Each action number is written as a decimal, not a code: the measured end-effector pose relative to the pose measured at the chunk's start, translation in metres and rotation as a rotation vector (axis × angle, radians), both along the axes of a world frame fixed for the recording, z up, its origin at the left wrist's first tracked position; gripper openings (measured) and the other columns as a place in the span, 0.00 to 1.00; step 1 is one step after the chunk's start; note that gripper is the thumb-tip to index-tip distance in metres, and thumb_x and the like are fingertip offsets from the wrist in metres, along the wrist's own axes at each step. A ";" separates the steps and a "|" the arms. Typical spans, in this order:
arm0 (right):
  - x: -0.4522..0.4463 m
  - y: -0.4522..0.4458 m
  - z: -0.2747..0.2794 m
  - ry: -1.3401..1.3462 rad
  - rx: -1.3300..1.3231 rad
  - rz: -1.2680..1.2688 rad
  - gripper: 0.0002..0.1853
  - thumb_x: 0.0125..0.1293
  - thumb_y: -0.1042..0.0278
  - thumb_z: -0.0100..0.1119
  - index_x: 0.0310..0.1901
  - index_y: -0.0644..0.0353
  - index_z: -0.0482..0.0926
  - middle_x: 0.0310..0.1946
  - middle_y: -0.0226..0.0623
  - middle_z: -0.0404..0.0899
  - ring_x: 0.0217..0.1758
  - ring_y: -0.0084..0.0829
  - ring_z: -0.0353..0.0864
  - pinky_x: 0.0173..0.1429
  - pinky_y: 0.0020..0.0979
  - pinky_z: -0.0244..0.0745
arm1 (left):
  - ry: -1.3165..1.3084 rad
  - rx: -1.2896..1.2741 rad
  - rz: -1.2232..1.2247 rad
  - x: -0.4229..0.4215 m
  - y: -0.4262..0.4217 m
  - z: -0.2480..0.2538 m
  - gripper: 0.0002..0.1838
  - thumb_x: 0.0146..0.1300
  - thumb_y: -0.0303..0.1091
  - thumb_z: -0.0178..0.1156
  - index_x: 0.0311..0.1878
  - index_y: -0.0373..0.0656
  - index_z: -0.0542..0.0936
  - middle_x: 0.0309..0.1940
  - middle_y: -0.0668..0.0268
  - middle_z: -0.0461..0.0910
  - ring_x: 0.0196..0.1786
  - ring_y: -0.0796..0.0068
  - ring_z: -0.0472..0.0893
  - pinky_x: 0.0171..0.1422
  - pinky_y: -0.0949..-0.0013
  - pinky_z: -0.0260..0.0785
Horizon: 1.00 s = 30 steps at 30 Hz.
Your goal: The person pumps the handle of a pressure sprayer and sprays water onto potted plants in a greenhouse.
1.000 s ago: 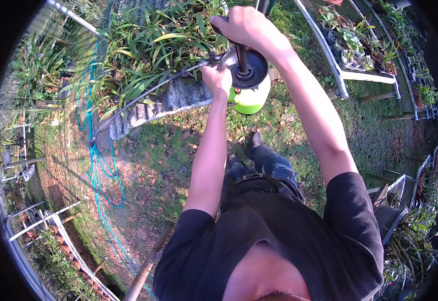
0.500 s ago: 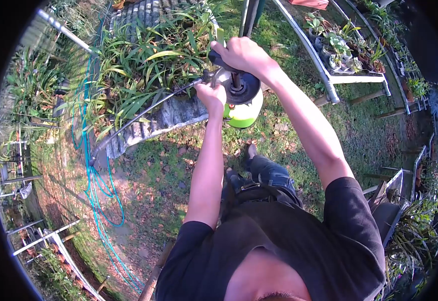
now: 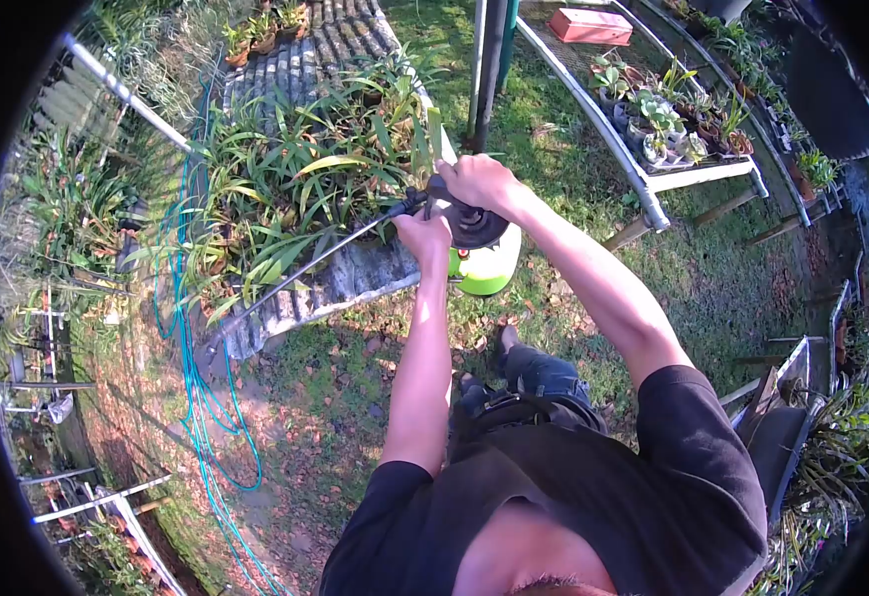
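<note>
In the head view, a garden pump sprayer with a lime-green tank (image 3: 487,271) and a black round top (image 3: 478,230) is in front of my body. My right hand (image 3: 484,185) is closed over its black pump handle, which sits low, close to the top. The handle is mostly covered by my fingers. My left hand (image 3: 424,235) grips the handle end of the spray wand, beside the sprayer's top. From there the thin dark wand (image 3: 310,262) slants down to the left, past the leaves, its tip over the ground.
Potted long-leaved plants (image 3: 305,179) crowd a corrugated sheet bench (image 3: 355,283) on the left. A teal hose (image 3: 194,387) trails over the grass. To the right, a metal-framed bench (image 3: 603,129) carries small potted plants (image 3: 663,114) and a pink planter box (image 3: 590,27). Dark posts (image 3: 489,79) rise behind the sprayer.
My right hand has pushed the pump handle down, so the shaft that showed above the top is now nearly hidden. The left hand keeps its grip. The whole view has shifted slightly.
</note>
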State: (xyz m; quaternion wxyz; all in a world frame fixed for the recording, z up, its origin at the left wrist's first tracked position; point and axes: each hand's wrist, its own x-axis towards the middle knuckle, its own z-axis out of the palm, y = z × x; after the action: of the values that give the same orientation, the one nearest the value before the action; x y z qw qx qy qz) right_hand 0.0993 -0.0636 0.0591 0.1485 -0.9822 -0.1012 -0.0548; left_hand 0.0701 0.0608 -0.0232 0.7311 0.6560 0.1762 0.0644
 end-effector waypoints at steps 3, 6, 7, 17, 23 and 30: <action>-0.030 0.019 0.141 -0.040 0.176 -0.020 0.23 0.73 0.48 0.49 0.39 0.62 0.83 0.22 0.49 0.81 0.27 0.54 0.84 0.35 0.49 0.81 | -0.102 -0.230 0.070 0.020 0.005 -0.045 0.22 0.58 0.13 0.60 0.53 0.29 0.64 0.47 0.48 0.79 0.47 0.64 0.84 0.47 0.67 0.77; -0.005 0.011 0.101 -0.128 0.080 -0.017 0.31 0.70 0.42 0.52 0.28 0.67 0.82 0.18 0.52 0.79 0.26 0.52 0.84 0.35 0.46 0.80 | 0.041 0.180 -0.029 0.013 0.003 -0.024 0.23 0.57 0.15 0.63 0.53 0.28 0.64 0.45 0.50 0.81 0.43 0.65 0.85 0.47 0.66 0.76; -0.009 0.010 0.101 -0.029 0.186 -0.056 0.32 0.69 0.40 0.52 0.27 0.67 0.82 0.17 0.52 0.79 0.26 0.53 0.84 0.32 0.46 0.80 | -0.010 0.175 0.005 0.011 0.002 -0.018 0.23 0.58 0.15 0.63 0.53 0.27 0.64 0.44 0.49 0.82 0.43 0.65 0.85 0.48 0.66 0.76; -0.013 -0.004 0.039 -0.138 0.040 0.199 0.17 0.73 0.49 0.52 0.54 0.46 0.80 0.15 0.50 0.73 0.23 0.52 0.82 0.25 0.49 0.76 | -0.076 0.196 0.064 0.006 -0.006 -0.003 0.21 0.60 0.15 0.60 0.54 0.28 0.63 0.43 0.50 0.80 0.41 0.63 0.84 0.47 0.63 0.76; -0.015 0.017 0.131 0.115 0.407 -0.083 0.33 0.65 0.38 0.58 0.28 0.69 0.84 0.17 0.54 0.78 0.28 0.50 0.85 0.38 0.43 0.79 | -0.007 0.181 0.023 0.009 0.001 -0.006 0.24 0.56 0.12 0.62 0.54 0.30 0.62 0.49 0.49 0.77 0.50 0.62 0.84 0.49 0.65 0.78; -0.013 0.014 0.026 -0.022 0.503 -0.208 0.32 0.64 0.41 0.62 0.23 0.71 0.81 0.18 0.59 0.77 0.28 0.56 0.83 0.37 0.47 0.78 | -0.117 -0.063 -0.003 0.019 0.002 0.005 0.21 0.60 0.15 0.58 0.55 0.28 0.63 0.43 0.49 0.82 0.46 0.66 0.84 0.53 0.68 0.75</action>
State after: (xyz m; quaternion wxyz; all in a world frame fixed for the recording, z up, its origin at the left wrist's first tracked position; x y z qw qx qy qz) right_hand 0.0866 -0.0500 0.0850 0.3804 -0.9188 0.0152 -0.1040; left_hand 0.0888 0.0633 -0.0179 0.7605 0.6281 0.1339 0.0960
